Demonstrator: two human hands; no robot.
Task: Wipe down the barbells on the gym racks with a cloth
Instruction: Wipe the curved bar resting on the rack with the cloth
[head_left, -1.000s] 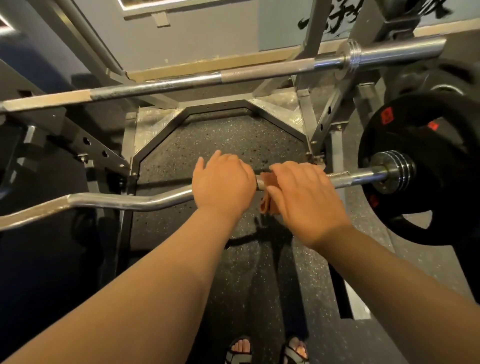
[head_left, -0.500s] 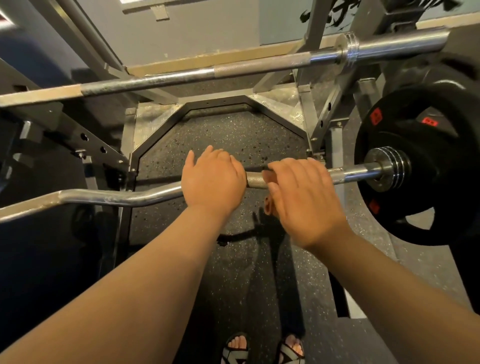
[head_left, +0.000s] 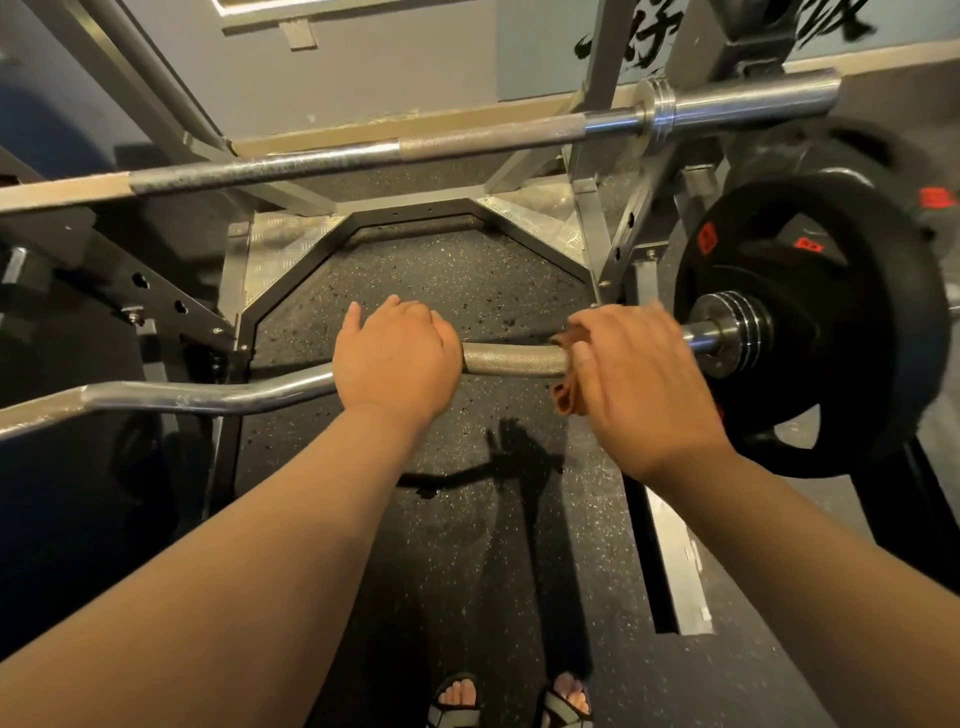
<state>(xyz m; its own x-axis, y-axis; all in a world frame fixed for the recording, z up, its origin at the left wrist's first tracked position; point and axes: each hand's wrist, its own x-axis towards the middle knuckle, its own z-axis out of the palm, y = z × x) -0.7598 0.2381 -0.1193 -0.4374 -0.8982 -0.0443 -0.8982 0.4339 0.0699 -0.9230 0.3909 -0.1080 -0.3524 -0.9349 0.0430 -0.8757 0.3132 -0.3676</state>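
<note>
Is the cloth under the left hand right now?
No, the orange cloth is wrapped on the curl bar under the right hand; the left hand grips bare bar.

There is a single view, from a wide-angle camera worn on the person's head, looking forward and steeply down. It sits close above both bare forearms, which run in from the bottom corners to the left hand and right hand at mid-frame. Straight below the lens, at the bottom edge, lie the speckled black rubber floor and sandalled toes. Facing ahead, the view takes in the bent chrome curl bar near at hand, the long straight steel barbell beyond it, and a grey wall at the top. Straight lines bow toward the edges, and the black iron weight plate swells at the right margin.
</note>
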